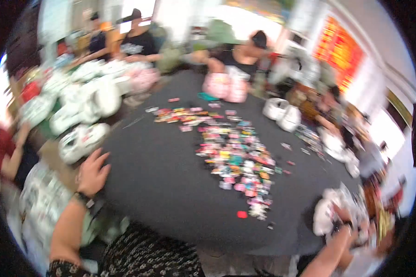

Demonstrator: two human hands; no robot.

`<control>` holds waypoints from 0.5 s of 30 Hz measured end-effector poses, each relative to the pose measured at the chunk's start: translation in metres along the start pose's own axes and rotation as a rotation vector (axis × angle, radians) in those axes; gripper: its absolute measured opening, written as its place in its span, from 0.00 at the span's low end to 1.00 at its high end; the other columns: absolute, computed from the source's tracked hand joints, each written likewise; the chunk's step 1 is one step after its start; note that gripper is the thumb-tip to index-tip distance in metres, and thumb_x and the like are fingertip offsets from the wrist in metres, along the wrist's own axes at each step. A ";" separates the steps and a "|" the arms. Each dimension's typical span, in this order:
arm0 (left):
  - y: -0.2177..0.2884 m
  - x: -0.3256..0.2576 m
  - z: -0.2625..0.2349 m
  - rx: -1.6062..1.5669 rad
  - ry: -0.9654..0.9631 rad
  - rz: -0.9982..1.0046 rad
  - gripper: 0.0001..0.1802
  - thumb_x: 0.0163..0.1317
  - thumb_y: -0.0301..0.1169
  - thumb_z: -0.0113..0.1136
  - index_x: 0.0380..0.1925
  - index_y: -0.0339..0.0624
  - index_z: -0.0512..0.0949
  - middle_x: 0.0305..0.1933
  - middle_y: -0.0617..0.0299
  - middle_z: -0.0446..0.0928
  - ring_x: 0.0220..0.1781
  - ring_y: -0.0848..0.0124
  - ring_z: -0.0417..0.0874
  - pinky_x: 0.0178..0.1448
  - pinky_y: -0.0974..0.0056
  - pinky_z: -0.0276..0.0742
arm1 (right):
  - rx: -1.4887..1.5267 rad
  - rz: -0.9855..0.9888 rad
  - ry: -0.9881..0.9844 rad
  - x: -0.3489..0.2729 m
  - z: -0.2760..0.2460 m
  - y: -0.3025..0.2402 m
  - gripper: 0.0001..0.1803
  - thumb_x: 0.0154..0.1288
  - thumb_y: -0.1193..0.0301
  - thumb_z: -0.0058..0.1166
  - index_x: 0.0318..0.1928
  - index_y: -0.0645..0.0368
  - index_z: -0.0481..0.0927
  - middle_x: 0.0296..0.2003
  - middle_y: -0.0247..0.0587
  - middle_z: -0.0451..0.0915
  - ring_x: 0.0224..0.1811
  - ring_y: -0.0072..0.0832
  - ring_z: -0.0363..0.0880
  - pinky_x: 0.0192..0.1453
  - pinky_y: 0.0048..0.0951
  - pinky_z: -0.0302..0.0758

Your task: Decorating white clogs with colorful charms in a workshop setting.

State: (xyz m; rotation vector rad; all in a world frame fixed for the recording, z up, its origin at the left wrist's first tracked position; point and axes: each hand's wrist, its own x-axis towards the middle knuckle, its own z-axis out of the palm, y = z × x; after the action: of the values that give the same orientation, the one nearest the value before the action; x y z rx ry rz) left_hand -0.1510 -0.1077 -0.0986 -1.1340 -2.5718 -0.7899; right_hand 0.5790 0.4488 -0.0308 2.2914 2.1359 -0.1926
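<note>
My left hand (94,173) is stretched out with its fingers apart at the left edge of the dark table, holding nothing. Just beyond its fingertips is a pair of white clogs (82,140). At the table's right edge my right hand (342,215) is closed on a white clog (325,216), with clear plastic around it; blur hides the exact grip. Across the middle of the dark tabletop (148,171) spreads a heap of small colourful charms (233,147). A red piece (241,214) lies by the near end of the heap.
White shoes (81,99) are piled at the left, and a clear bag (46,203) sits below them. White clogs (282,113) and pink clogs (225,87) stand along the far side. Several people are around the table; one person (238,57) sits opposite. More charms (311,139) lie at right.
</note>
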 end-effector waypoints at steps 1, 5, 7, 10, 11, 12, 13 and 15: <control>-0.006 0.007 0.011 -0.009 0.023 0.067 0.23 0.61 0.38 0.60 0.57 0.43 0.78 0.66 0.43 0.71 0.67 0.47 0.71 0.69 0.51 0.67 | -0.027 -0.097 -0.010 0.005 0.012 -0.033 0.40 0.51 0.34 0.61 0.45 0.61 0.84 0.43 0.55 0.82 0.48 0.48 0.78 0.53 0.47 0.71; -0.011 0.011 0.025 0.000 0.117 0.137 0.23 0.61 0.42 0.59 0.54 0.45 0.80 0.64 0.42 0.72 0.67 0.49 0.72 0.69 0.48 0.67 | -0.098 -0.524 -0.043 0.009 0.042 -0.172 0.36 0.52 0.40 0.61 0.47 0.61 0.84 0.45 0.55 0.81 0.50 0.49 0.77 0.55 0.47 0.70; -0.022 0.004 0.036 0.007 0.136 0.090 0.24 0.61 0.45 0.57 0.55 0.47 0.80 0.65 0.43 0.72 0.68 0.49 0.71 0.71 0.49 0.64 | -0.108 -0.696 -0.030 -0.003 0.041 -0.225 0.34 0.53 0.44 0.62 0.48 0.61 0.83 0.47 0.54 0.81 0.51 0.49 0.77 0.56 0.47 0.70; -0.023 -0.002 0.037 0.028 0.150 0.053 0.24 0.61 0.44 0.57 0.55 0.48 0.79 0.66 0.43 0.71 0.69 0.50 0.70 0.70 0.48 0.65 | -0.113 -0.837 0.022 -0.031 0.018 -0.250 0.31 0.54 0.49 0.63 0.49 0.61 0.83 0.49 0.54 0.80 0.53 0.49 0.76 0.58 0.47 0.69; -0.024 -0.003 0.036 0.012 0.148 0.047 0.24 0.61 0.43 0.57 0.56 0.49 0.79 0.66 0.43 0.71 0.69 0.50 0.70 0.71 0.49 0.64 | -0.110 -0.866 0.046 -0.041 0.007 -0.251 0.30 0.54 0.50 0.63 0.49 0.61 0.82 0.49 0.54 0.80 0.54 0.49 0.75 0.58 0.47 0.69; -0.025 -0.005 0.035 0.002 0.150 0.034 0.24 0.61 0.43 0.57 0.56 0.49 0.79 0.67 0.43 0.70 0.70 0.50 0.69 0.71 0.48 0.63 | -0.109 -0.889 0.072 -0.051 -0.005 -0.249 0.29 0.54 0.52 0.63 0.50 0.61 0.82 0.50 0.54 0.80 0.54 0.49 0.75 0.59 0.47 0.69; -0.025 -0.006 0.033 -0.014 0.147 0.021 0.24 0.62 0.43 0.56 0.56 0.49 0.79 0.67 0.43 0.69 0.70 0.50 0.69 0.72 0.48 0.62 | -0.108 -0.908 0.098 -0.062 -0.017 -0.245 0.28 0.54 0.54 0.63 0.50 0.61 0.82 0.51 0.53 0.79 0.55 0.49 0.75 0.60 0.46 0.69; -0.024 -0.006 0.030 -0.036 0.141 0.007 0.24 0.62 0.43 0.56 0.56 0.49 0.79 0.68 0.42 0.69 0.70 0.48 0.69 0.72 0.47 0.61 | -0.101 -0.937 0.156 -0.087 -0.041 -0.234 0.27 0.55 0.57 0.64 0.51 0.61 0.81 0.52 0.53 0.79 0.56 0.49 0.74 0.61 0.46 0.69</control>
State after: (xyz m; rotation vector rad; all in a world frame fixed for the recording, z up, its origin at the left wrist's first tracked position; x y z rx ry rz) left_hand -0.1638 -0.1082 -0.1349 -1.0568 -2.4466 -0.8851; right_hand 0.3444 0.3827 0.0367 1.1174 3.0236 0.1051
